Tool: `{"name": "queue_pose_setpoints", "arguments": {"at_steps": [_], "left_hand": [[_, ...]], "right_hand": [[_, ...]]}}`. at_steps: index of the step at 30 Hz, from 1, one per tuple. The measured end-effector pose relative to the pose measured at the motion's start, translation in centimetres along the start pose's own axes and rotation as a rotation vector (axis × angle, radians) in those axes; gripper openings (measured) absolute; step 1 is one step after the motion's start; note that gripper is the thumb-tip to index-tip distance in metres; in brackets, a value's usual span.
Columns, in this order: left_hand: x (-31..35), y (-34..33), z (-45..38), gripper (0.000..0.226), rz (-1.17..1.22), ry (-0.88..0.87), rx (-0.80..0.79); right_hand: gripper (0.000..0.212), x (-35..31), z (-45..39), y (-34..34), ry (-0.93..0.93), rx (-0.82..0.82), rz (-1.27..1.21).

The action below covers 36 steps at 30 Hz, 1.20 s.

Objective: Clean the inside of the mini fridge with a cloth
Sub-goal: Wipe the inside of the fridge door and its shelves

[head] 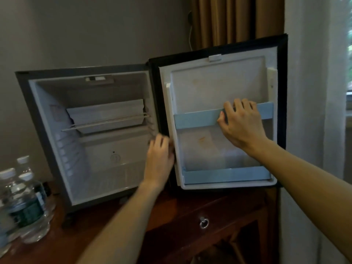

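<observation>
The right hand (240, 124) grips the upper blue rail (198, 117) of the open fridge (106, 141) door (219, 88), while left of it the blurred left hand (159, 159) rests, fingers loosely curled, at the door's hinge edge.

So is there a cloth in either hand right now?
No, the right hand grips the upper blue door shelf rail and the left hand sits at the door's hinge edge, with no cloth in view.
</observation>
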<state>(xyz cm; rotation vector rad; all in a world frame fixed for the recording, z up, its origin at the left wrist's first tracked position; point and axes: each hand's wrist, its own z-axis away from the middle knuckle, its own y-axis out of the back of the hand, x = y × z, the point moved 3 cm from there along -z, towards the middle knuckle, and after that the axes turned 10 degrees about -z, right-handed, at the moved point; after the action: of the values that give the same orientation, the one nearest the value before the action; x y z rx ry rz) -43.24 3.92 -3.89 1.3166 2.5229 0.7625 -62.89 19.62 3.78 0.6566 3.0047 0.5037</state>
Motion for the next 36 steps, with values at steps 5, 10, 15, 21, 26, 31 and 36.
{"name": "queue_pose_setpoints", "arguments": {"at_steps": [5, 10, 15, 21, 26, 31, 36], "left_hand": [[-1.0, -6.3, 8.9, 0.041, -0.018, 0.057, -0.235], [-1.5, -6.5, 9.8, 0.033, 0.000, 0.026, -0.300], [-1.3, -3.1, 7.5, 0.026, 0.057, 0.009, -0.145], [0.0, 1.1, 4.1, 0.026, 0.039, -0.057, -0.011], [3.4, 3.4, 3.2, 0.027, 0.018, -0.330, 0.031], [8.5, 1.2, 1.2, 0.029, -0.090, -0.427, 0.044], [9.7, -0.8, -1.9, 0.024, -0.090, -0.238, 0.066]], "right_hand": [[0.028, 0.3, 0.1, -0.5, 0.016, 0.014, 0.002], [0.027, 0.3, 0.1, -0.4, 0.016, -0.003, 0.007], [0.028, 0.0, 0.2, -0.1, 0.020, -0.007, 0.019], [0.028, -0.2, 0.1, 0.4, 0.028, -0.023, 0.015], [0.030, -0.3, 0.1, 0.6, 0.015, -0.048, 0.029], [0.030, -0.5, 0.3, 1.0, 0.007, -0.049, 0.010], [0.025, -1.0, 0.4, 1.7, 0.030, -0.006, -0.037]]}}
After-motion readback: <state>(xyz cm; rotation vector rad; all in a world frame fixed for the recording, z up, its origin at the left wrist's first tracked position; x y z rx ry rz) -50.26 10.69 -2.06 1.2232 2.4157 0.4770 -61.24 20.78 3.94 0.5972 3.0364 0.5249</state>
